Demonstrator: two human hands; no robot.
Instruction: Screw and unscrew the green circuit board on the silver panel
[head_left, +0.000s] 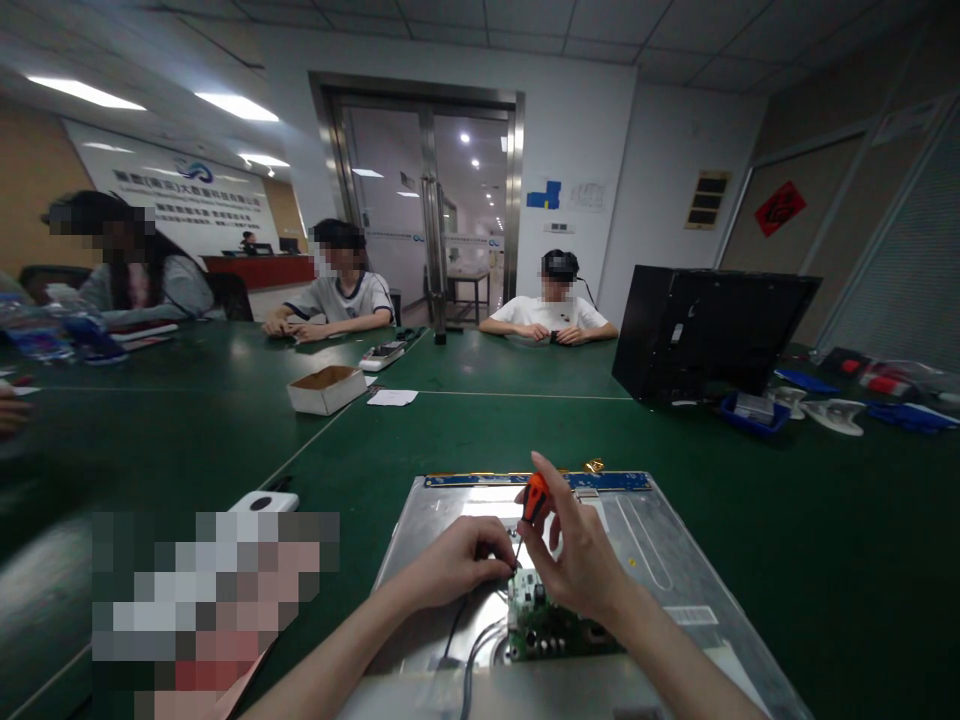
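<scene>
My right hand (583, 555) is closed on the orange and black handle of a small screwdriver (535, 498), held nearly upright with its shaft pointing down. Beside the shaft, my left hand (472, 555) is pinched at the upper left edge of a green circuit board (559, 635); whatever its fingertips hold is hidden. The board lies on a silvery metal panel (675, 575), which looks like the back of a display. A dark cable (469, 665) runs down from the board's left side. Along the panel's far edge is a blue circuit strip (510, 481).
A white open box (327, 390) and a paper slip (392, 398) lie beyond the panel on the green table (487, 430). A black monitor casing (697, 330) stands at right, near a blue tray (754, 412). Several people sit around the table. A white device (264, 502) lies at left.
</scene>
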